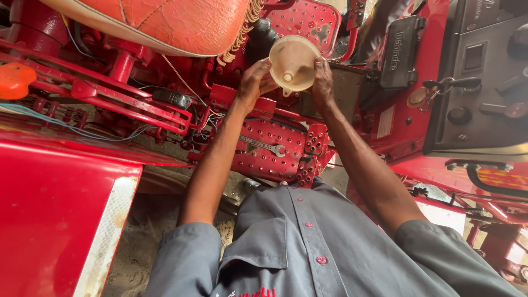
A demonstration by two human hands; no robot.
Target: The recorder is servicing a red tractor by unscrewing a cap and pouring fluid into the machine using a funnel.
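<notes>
Both my hands hold a cream plastic funnel (291, 61) out in front of me, its spout pointing toward me. My left hand (254, 82) grips the funnel's left rim with thumb and fingers. My right hand (322, 82) clasps the right rim. The funnel hovers over the middle of a red tractor, just below the cracked orange seat (165, 25). Beneath my forearms lies a red studded footplate (286, 165) with a steel spanner (264, 146) resting on it.
A broad red fender (49, 214) with a white reflective strip fills the lower left. An orange knob (14, 80) and red linkage rods with loose wires sit at the left. At the right is a black panel (478, 71) with a key (448, 84). Sandy ground shows below.
</notes>
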